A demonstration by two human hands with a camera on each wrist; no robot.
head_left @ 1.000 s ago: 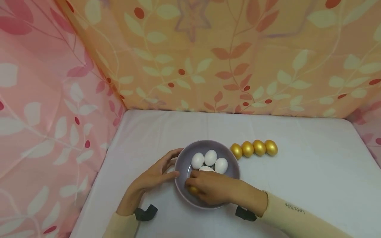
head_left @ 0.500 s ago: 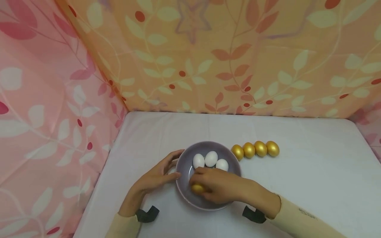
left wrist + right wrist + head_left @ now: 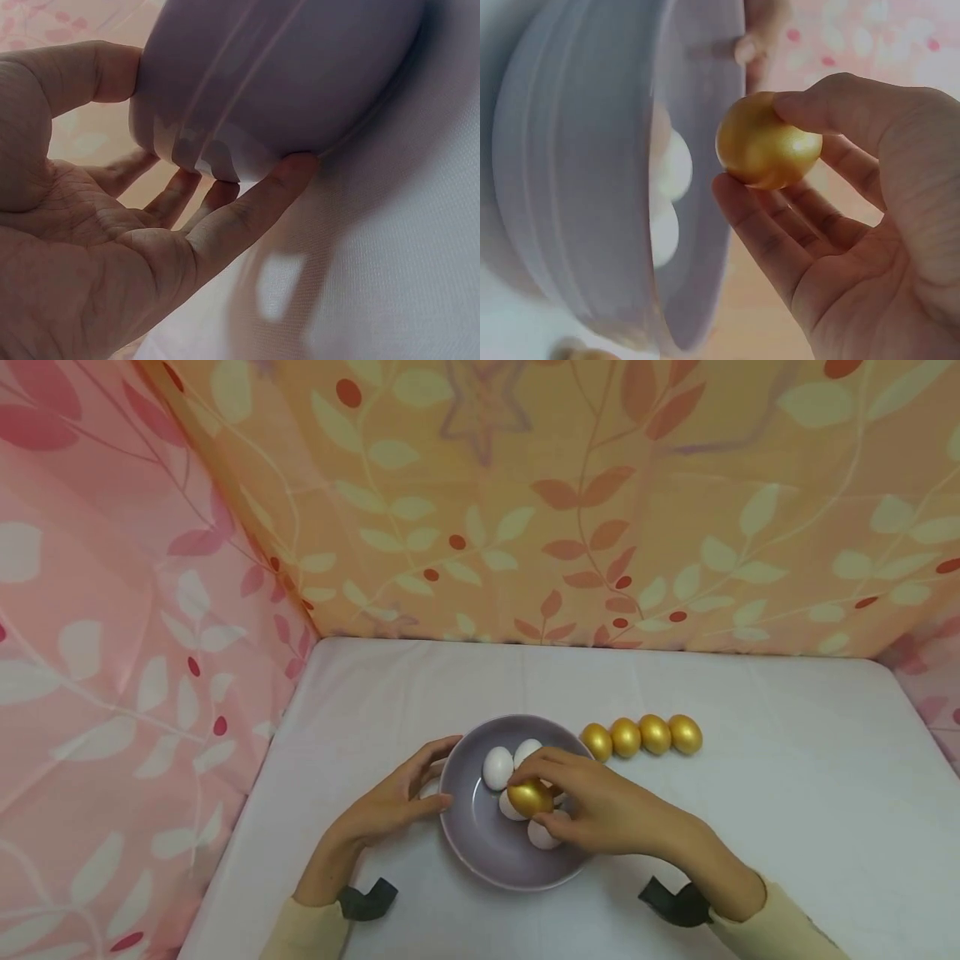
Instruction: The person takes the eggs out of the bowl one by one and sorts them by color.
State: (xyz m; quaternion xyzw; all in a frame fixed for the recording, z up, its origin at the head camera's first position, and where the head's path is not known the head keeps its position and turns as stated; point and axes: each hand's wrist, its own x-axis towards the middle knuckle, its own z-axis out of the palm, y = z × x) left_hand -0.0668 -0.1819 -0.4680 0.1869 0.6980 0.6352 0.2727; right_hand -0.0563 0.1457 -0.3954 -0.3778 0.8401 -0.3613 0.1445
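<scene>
A purple-grey bowl (image 3: 480,856) stands on the white-covered table with several white eggs (image 3: 498,768) in it. My right hand (image 3: 600,806) pinches a golden egg (image 3: 529,798) between thumb and fingers, over the bowl. In the right wrist view, this golden egg (image 3: 765,142) is just outside the bowl's rim, level with the opening. My left hand (image 3: 393,797) rests against the bowl's left side, fingers spread. The left wrist view shows its thumb and fingertips touching the outer wall of the bowl (image 3: 285,75). Some white eggs are partly hidden behind my right hand.
Golden eggs (image 3: 655,735) lie in a row on the table, right of the bowl and close to its rim. Floral-patterned cloth (image 3: 480,527) hangs behind the table (image 3: 787,793), and pink cloth (image 3: 135,635) on its left.
My right hand has lifted the golden egg from low inside the bowl and moved up and right with it. More white eggs now show below it. My left hand stays at the bowl.
</scene>
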